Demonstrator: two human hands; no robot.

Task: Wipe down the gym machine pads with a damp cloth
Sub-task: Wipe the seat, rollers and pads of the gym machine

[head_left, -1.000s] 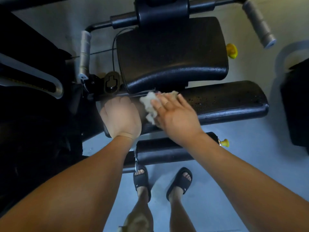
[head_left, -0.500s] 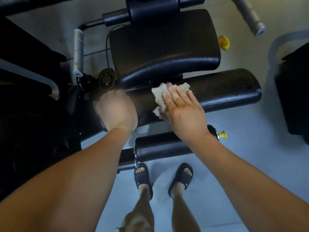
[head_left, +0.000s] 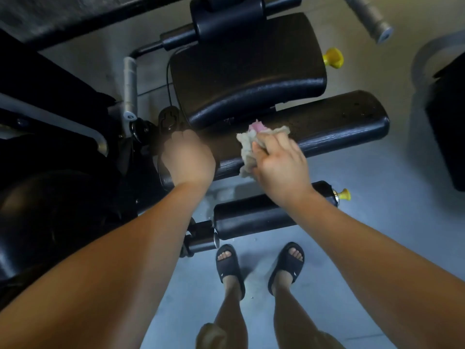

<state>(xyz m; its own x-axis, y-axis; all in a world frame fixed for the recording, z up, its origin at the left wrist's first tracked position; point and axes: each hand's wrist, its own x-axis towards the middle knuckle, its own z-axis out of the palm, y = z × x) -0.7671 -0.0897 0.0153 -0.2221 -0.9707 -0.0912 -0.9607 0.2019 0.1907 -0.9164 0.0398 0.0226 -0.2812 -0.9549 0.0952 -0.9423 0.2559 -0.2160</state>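
Note:
A long black pad (head_left: 339,122) runs across the middle of the gym machine, under the larger black seat pad (head_left: 246,71). My right hand (head_left: 281,165) grips a crumpled pale cloth (head_left: 247,149) with a pink patch and holds it against the long pad near its middle. My left hand (head_left: 188,157) rests on the left end of the same pad, fingers bent over its far side and hidden. A black roller pad (head_left: 254,217) lies lower, near my feet.
Yellow adjustment knobs (head_left: 333,57) (head_left: 344,195) stick out on the machine's right side. Grey handle grips (head_left: 129,86) (head_left: 370,18) flank the seat. Dark machine parts fill the left; another dark machine (head_left: 448,117) stands right. Grey floor below, with my sandalled feet (head_left: 230,268).
My right hand has gone from flat fingers on the cloth to a curled grip, bunching the cloth, and has shifted a little right along the long pad. My left hand stayed put.

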